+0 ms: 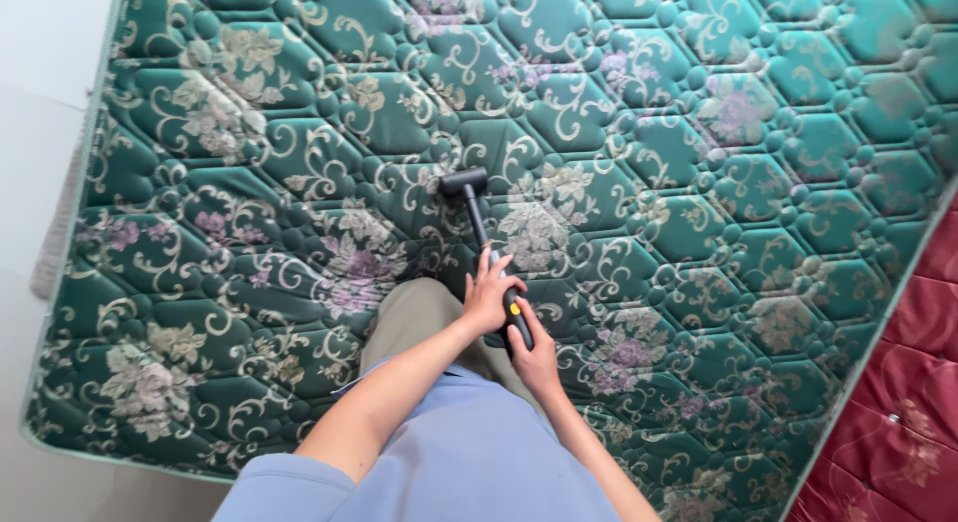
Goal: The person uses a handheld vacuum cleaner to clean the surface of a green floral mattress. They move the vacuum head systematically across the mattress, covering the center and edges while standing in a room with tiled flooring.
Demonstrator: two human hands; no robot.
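Observation:
I hold a black handheld vacuum with a yellow button (513, 308) over a green quilted mattress (699, 183) with a floral pattern. Its thin tube (477, 221) runs away from me to a small black nozzle head (464, 182) that rests on the mattress surface. My left hand (488, 294) wraps the upper part of the handle, fingers over the tube's base. Just below it, my right hand (537, 358) grips the lower handle. Both arms reach forward from my light blue shirt. My knee in beige trousers (411, 317) is on the mattress below the hands.
The mattress's left edge (72, 282) has a pale border against a light floor or wall (35, 103). At the right, beyond the mattress's diagonal edge, lies a red quilted surface (913, 382).

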